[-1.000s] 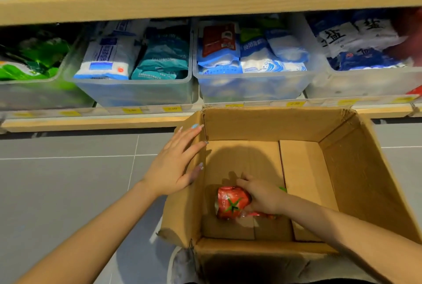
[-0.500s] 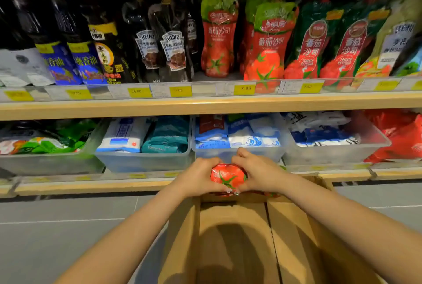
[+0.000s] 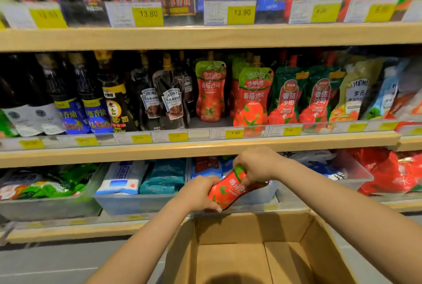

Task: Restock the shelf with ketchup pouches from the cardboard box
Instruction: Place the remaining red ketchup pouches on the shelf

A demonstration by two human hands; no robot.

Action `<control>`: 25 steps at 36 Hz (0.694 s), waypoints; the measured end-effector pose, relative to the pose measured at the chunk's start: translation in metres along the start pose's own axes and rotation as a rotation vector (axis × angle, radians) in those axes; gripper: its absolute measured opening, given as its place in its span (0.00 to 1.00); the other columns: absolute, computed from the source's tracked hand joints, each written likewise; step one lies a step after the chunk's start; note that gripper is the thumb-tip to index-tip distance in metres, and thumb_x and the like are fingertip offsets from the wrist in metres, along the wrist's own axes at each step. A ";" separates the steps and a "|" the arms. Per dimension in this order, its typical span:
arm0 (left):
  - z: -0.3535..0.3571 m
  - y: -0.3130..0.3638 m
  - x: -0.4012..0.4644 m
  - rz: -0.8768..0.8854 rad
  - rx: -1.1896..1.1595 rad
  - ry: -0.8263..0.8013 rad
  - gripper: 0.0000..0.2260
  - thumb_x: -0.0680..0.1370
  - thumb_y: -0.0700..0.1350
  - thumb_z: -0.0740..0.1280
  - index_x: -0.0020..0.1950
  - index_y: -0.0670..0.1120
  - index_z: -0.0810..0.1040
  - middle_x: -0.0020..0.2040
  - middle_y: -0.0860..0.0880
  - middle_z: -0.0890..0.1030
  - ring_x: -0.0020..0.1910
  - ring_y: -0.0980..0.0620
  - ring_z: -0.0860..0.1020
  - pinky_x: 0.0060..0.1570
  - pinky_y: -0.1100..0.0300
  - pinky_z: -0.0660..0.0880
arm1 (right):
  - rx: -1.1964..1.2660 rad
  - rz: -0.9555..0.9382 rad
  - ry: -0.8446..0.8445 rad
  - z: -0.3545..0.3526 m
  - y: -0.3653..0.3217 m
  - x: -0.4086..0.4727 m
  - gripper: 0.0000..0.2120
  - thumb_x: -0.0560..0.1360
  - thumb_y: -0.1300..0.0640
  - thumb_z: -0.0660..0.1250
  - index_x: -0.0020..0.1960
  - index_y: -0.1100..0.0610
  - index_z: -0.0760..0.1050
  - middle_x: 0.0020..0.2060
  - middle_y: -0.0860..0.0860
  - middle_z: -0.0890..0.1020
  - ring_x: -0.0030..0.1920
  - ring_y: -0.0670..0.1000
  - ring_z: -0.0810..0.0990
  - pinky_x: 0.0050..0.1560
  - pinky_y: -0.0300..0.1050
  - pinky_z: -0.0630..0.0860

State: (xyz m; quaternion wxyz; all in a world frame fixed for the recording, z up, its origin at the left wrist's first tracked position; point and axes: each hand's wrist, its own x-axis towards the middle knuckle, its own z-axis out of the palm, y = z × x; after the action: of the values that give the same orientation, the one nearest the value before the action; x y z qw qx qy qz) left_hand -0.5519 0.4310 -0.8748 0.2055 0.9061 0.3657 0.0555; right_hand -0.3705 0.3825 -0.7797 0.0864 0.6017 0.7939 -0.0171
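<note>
Head view | our left hand (image 3: 198, 193) and right hand (image 3: 257, 165) both grip the red tomato-print ketchup pouch (image 3: 230, 189), lower centre, tilted, above the open brown cardboard box (image 3: 230, 258) | likely turning it upright for the middle shelf (image 3: 205, 146).

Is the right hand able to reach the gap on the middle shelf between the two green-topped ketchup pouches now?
Probably yes. The right hand sits just below that shelf edge, nothing between, though it and the left hand grip a ketchup pouch.
</note>
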 end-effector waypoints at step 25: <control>-0.016 0.026 0.023 -0.004 -0.409 0.238 0.19 0.60 0.53 0.79 0.47 0.57 0.77 0.42 0.60 0.81 0.39 0.72 0.76 0.40 0.77 0.71 | 1.273 0.142 0.332 -0.021 0.029 -0.020 0.17 0.67 0.63 0.74 0.53 0.54 0.76 0.44 0.44 0.82 0.43 0.38 0.80 0.38 0.29 0.75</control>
State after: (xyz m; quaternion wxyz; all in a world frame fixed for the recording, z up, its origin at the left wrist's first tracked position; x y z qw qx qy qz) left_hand -0.5226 0.4348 -0.8508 0.3403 0.8320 0.3703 0.2344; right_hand -0.3399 0.3744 -0.7542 -0.4086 0.5807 0.5900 -0.3843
